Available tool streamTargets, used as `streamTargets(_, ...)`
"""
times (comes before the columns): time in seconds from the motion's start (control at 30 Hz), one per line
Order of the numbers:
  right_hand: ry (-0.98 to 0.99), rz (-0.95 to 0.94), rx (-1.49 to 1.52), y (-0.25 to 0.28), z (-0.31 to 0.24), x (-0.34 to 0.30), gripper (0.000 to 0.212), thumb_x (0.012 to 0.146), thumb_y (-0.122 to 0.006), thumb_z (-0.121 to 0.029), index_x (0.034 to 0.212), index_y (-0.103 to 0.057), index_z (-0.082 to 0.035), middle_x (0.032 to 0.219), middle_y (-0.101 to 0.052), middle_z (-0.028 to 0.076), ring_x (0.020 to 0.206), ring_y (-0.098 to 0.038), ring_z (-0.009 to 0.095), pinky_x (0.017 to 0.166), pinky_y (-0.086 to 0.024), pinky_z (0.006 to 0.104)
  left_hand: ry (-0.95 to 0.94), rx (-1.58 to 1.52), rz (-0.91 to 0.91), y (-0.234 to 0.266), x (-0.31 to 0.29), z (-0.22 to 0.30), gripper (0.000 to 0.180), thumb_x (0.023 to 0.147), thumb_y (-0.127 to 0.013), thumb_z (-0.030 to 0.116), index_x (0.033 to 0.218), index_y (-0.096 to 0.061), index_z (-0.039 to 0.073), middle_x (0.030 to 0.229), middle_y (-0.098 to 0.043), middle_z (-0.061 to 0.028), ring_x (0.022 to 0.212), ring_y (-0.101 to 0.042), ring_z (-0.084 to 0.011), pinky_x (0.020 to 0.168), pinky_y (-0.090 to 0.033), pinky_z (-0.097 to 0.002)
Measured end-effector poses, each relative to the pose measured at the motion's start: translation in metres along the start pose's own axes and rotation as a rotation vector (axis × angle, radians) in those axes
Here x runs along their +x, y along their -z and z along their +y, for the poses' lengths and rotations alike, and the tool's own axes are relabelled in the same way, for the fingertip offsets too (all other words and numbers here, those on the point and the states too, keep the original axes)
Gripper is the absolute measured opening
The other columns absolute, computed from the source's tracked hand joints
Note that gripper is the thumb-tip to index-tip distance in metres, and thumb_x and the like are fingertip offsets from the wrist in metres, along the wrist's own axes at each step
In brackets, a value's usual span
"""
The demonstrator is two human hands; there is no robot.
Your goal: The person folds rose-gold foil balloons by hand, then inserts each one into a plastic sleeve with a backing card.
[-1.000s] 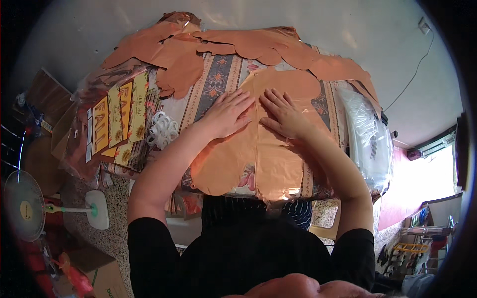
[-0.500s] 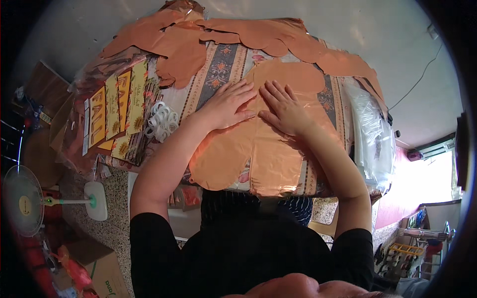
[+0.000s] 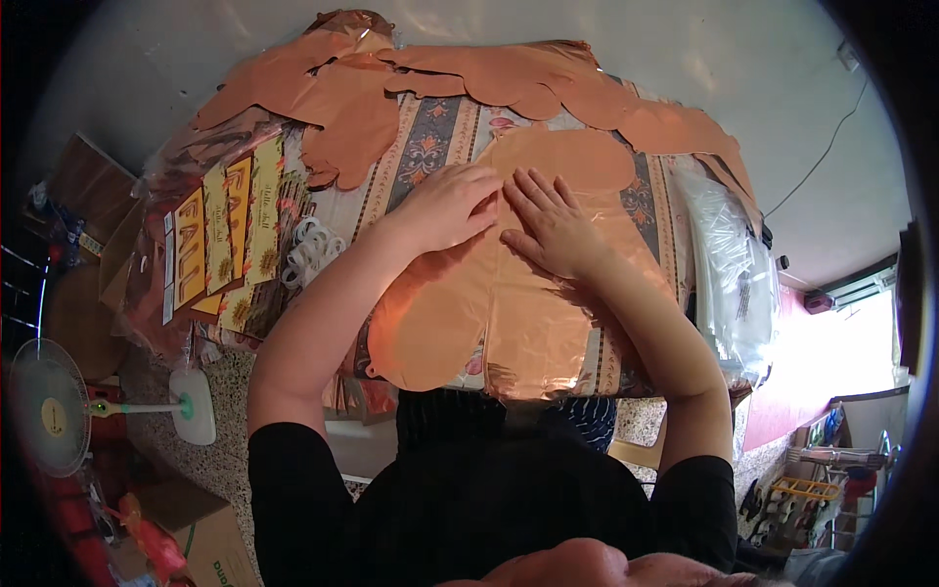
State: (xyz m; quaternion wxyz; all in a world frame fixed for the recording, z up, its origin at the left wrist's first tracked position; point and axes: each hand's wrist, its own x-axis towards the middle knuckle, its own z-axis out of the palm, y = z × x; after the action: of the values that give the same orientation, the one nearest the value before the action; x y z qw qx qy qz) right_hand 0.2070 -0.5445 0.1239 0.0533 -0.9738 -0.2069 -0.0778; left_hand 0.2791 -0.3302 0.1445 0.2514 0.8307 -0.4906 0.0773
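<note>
Head: left hand is bent, right hand lies flat on foil.

Floral-striped table carries copper foil sheet mid, more foil sheets far side, cards and white rings left, clear plastic right.

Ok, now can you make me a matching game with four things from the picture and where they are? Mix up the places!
Things:
1. Copper-coloured foil shape
2. White rings
3. Clear plastic pile
4. Fan

Places:
A. At the right end of the patterned tablecloth
B. Under the left hand and the right hand
C. Off the tablecloth, at the far left of the picture
D. Between the printed cards and the left forearm

Right pairs: 1-B, 2-D, 3-A, 4-C
</note>
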Motion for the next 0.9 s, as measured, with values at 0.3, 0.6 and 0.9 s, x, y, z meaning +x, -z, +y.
streamTargets(0.3,0.027,0.001,0.013,0.000,0.003,0.004,0.073,0.096,-0.045,-0.052,0.151,-0.029,-0.006,0.157,-0.026,0.018,0.147,-0.021,0.033,0.119,-0.014,0.0503,-0.050,0.023,0.032,-0.006,0.002,-0.011,0.032,0.086,-0.063,0.019,0.113,-0.061,0.002,0.117,-0.059,-0.0116,0.112,-0.055,-0.0310,0.098,-0.044,-0.0413)
streamTargets(0.6,0.041,0.065,0.005,-0.003,0.002,0.003,0.073,0.096,-0.043,-0.054,0.147,-0.033,-0.003,0.154,-0.030,0.019,0.145,-0.026,0.034,0.118,-0.017,0.0514,-0.022,-0.155,0.014,-0.010,0.012,-0.010,0.035,0.083,-0.067,0.019,0.114,-0.060,0.003,0.120,-0.060,-0.0112,0.116,-0.054,-0.0302,0.100,-0.043,-0.0406)
streamTargets(0.9,0.046,0.010,0.027,-0.003,0.006,0.003,0.073,0.097,-0.045,-0.051,0.150,-0.029,-0.002,0.157,-0.024,0.018,0.147,-0.021,0.033,0.118,-0.014,0.0503,-0.037,-0.034,0.061,-0.021,0.003,-0.009,0.060,0.079,-0.076,0.025,0.130,-0.050,0.008,0.129,-0.054,-0.0126,0.123,-0.049,-0.0326,0.106,-0.039,-0.0418)
